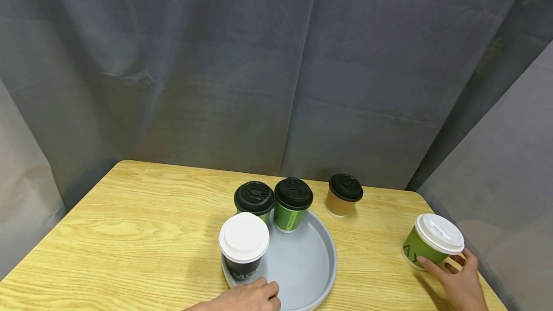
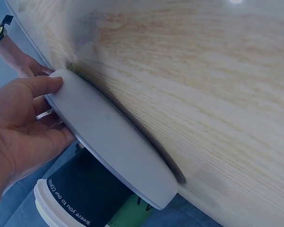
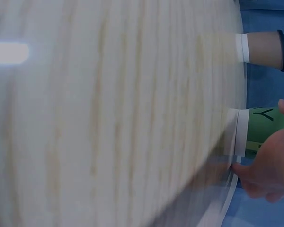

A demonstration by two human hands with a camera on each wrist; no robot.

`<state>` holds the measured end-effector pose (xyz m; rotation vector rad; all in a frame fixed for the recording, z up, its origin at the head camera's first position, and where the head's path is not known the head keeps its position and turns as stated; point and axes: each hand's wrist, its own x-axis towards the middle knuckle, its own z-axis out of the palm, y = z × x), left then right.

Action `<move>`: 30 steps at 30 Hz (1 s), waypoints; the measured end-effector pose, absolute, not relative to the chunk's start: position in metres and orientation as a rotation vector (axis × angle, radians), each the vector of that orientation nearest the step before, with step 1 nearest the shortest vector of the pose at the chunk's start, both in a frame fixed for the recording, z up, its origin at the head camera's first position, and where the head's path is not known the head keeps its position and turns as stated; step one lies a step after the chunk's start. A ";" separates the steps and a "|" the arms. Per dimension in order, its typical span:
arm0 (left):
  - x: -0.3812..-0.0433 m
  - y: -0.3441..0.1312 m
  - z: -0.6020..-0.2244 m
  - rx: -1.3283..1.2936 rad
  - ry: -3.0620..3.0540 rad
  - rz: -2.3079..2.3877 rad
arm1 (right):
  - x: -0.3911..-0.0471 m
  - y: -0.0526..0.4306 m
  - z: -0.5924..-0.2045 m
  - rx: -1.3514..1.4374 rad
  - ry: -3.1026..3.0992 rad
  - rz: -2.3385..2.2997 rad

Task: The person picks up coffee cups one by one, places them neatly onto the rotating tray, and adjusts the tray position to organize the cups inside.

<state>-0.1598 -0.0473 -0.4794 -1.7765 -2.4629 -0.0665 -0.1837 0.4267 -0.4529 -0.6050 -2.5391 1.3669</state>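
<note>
My left hand [image 1: 248,297] grips the near rim of a round grey tray [image 1: 302,263]; the left wrist view shows the thumb and fingers pinching the tray's edge. On the tray's left side stands a black paper cup with a white lid [image 1: 244,239]. Behind it are two green paper cups with black lids, one at the left [image 1: 255,198] and one beside it [image 1: 294,203]. At the far right, my right hand [image 1: 462,280] holds a green paper cup with a white lid [image 1: 436,239] from its near side, thumb and fingers around it. Part of that cup is hidden by the hand.
A brown paper cup with a black lid [image 1: 343,196] stands on the wooden table [image 1: 129,234], behind and right of the tray. Grey cloth [image 1: 242,71] hangs behind the table and along its sides. The right hand is near the table's right edge.
</note>
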 end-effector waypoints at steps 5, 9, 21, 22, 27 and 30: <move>-0.148 -0.048 -0.447 -1.775 -2.441 -0.018 | -0.186 0.420 -0.450 -0.570 -2.502 1.397; -0.147 -0.048 -0.443 -1.776 -2.414 0.006 | -0.190 0.418 -0.451 -0.511 -2.452 1.374; -0.142 -0.049 -0.437 -1.739 -2.429 -0.007 | -0.199 0.421 -0.453 -0.489 -2.444 1.380; -0.142 -0.049 -0.437 -1.733 -2.419 0.004 | -0.200 0.421 -0.453 -0.492 -2.439 1.385; -0.142 -0.050 -0.437 -1.732 -2.414 -0.007 | -0.203 0.422 -0.455 -0.492 -2.412 1.424; -0.143 -0.050 -0.437 -1.748 -2.423 -0.016 | -0.204 0.422 -0.456 -0.511 -2.400 1.436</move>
